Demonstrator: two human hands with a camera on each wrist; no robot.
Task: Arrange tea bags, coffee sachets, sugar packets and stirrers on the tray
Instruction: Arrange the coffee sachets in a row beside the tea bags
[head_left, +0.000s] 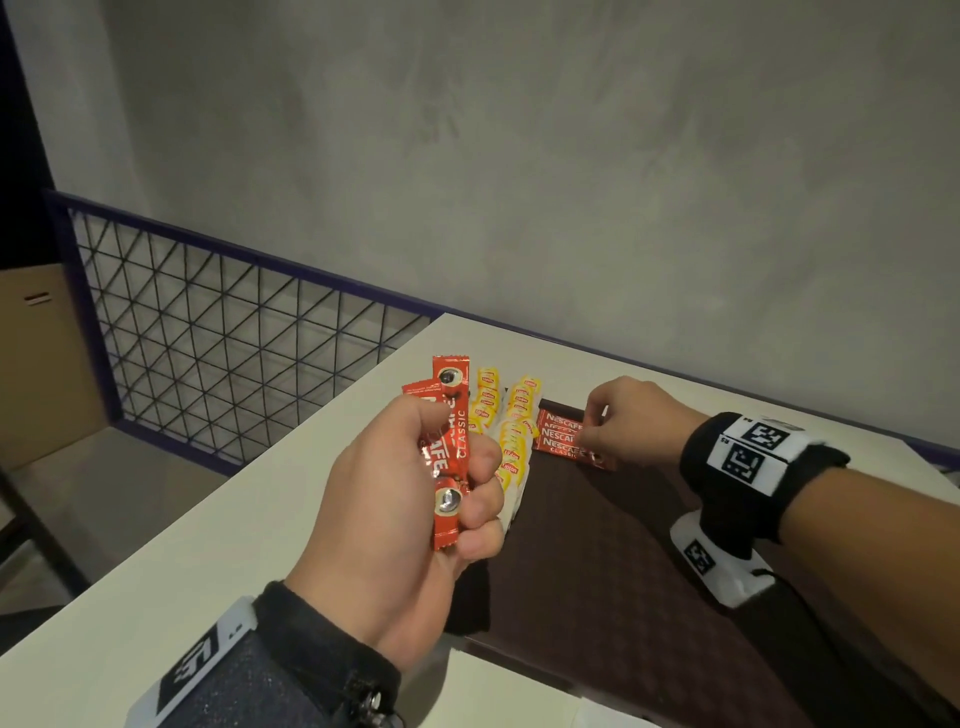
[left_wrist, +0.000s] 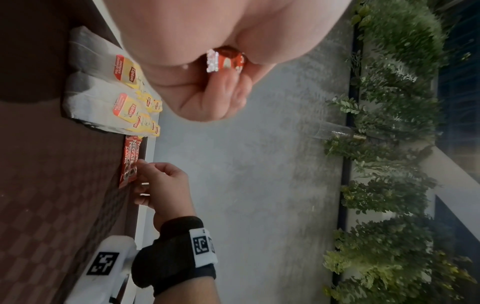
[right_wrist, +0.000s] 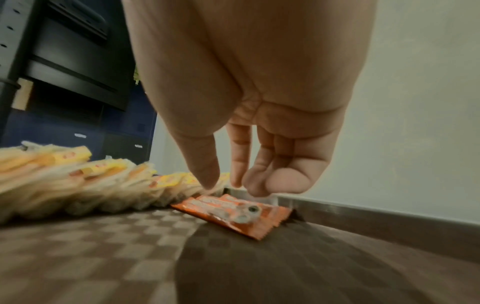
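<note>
My left hand (head_left: 467, 467) grips a bundle of red Nescafe coffee sachets (head_left: 451, 384) upright above the tray's left edge; their ends show between its fingers (left_wrist: 226, 59). More red sachets (head_left: 558, 439) lie flat and overlapping at the far side of the dark brown chequered tray (head_left: 597, 545). My right hand (head_left: 597, 436) hangs over their right end with thumb and fingers pointing down (right_wrist: 226, 185), the tips at the sachets (right_wrist: 233, 214) and nothing pinched between them. Yellow Lipton tea bags (head_left: 511, 421) lie in overlapping rows along the tray's left side (left_wrist: 124, 98).
The tray sits on a white table (head_left: 260, 519) against a grey wall. A wire-mesh railing (head_left: 208, 338) and a cardboard box (head_left: 41, 364) stand beyond the table's left edge. The near part of the tray (right_wrist: 130, 257) is bare.
</note>
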